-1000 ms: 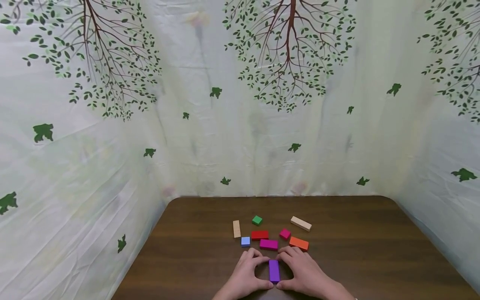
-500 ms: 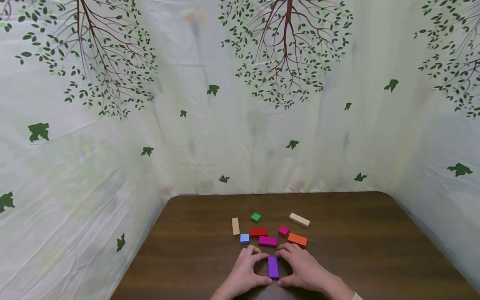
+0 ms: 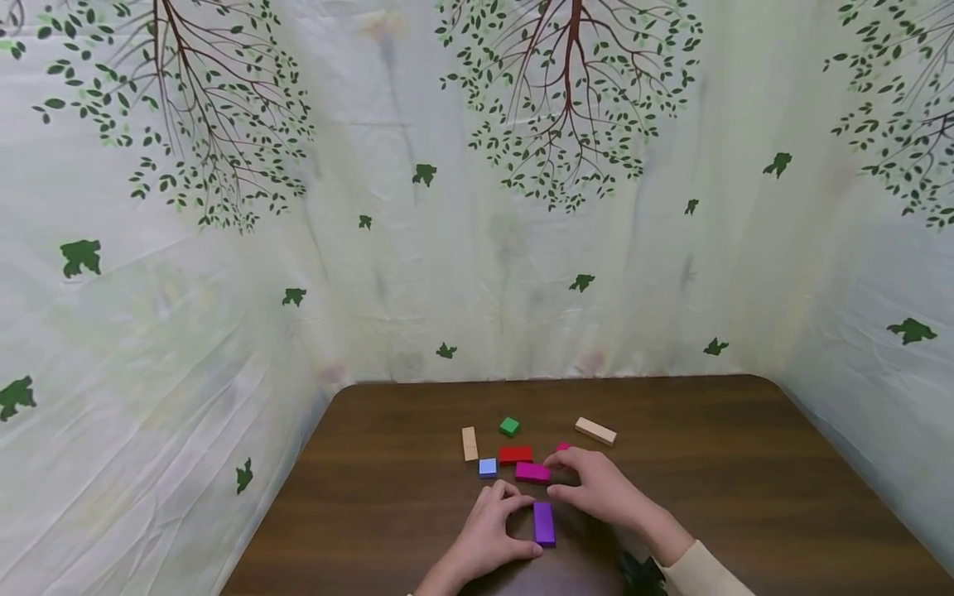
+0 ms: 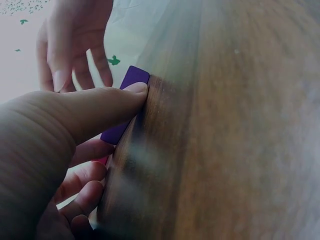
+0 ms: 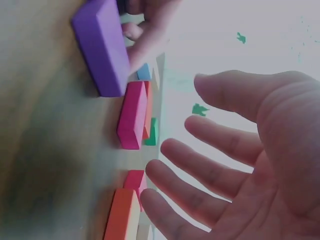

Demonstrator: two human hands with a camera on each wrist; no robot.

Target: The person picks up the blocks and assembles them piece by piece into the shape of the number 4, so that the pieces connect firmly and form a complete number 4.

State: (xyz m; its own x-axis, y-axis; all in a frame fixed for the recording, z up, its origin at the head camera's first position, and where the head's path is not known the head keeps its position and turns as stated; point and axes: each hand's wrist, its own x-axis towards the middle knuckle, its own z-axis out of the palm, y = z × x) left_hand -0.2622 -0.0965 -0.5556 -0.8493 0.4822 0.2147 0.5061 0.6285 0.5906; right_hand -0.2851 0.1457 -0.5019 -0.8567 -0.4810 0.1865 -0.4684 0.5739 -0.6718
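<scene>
A purple block (image 3: 544,525) lies lengthwise on the table near its front. My left hand (image 3: 488,530) pinches it between thumb and index finger, the thumb at the near end and the index finger at the far end. My right hand (image 3: 599,488) is raised just right of the magenta block (image 3: 532,473), fingers spread and holding nothing. In the right wrist view an orange block (image 5: 122,215) and a small pink block (image 5: 135,181) show beside the fingers. From the head view the right hand hides the orange block and covers most of the pink one.
Farther back on the brown table (image 3: 402,497) lie a red block (image 3: 515,455), a light blue block (image 3: 488,468), a green block (image 3: 509,426) and two plain wooden blocks, one left (image 3: 469,444) and one right (image 3: 595,431). A leaf-patterned cloth (image 3: 507,273) hangs behind.
My right hand has left the purple block and moved up and away toward the orange and pink blocks. The left hand stays at the purple block.
</scene>
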